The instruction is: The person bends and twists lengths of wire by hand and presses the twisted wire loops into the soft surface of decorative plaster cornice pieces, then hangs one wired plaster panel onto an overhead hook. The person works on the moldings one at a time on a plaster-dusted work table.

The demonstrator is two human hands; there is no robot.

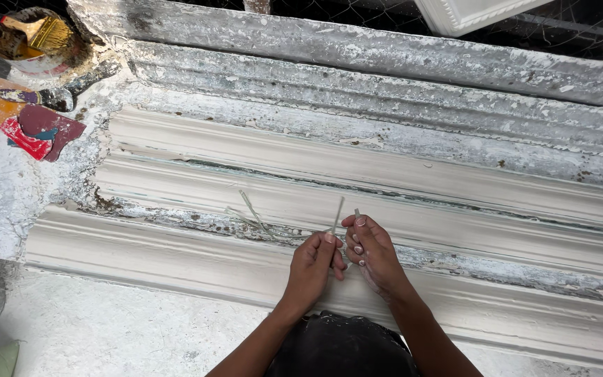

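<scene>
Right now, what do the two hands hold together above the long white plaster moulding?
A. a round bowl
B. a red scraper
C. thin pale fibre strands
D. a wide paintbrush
C: the left hand and right hand pinch thin pale fibre strands over the long white plaster moulding.

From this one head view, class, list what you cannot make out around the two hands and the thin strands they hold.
- Thin strands: too fine to tell their material.
- Left hand palm: faces away, so anything inside is hidden.
- Right hand: curled fingers hide its grip on the strand.
- Dark bowl: cut off by the bottom edge; contents unclear.
- White mould: runs off the right edge.
</scene>
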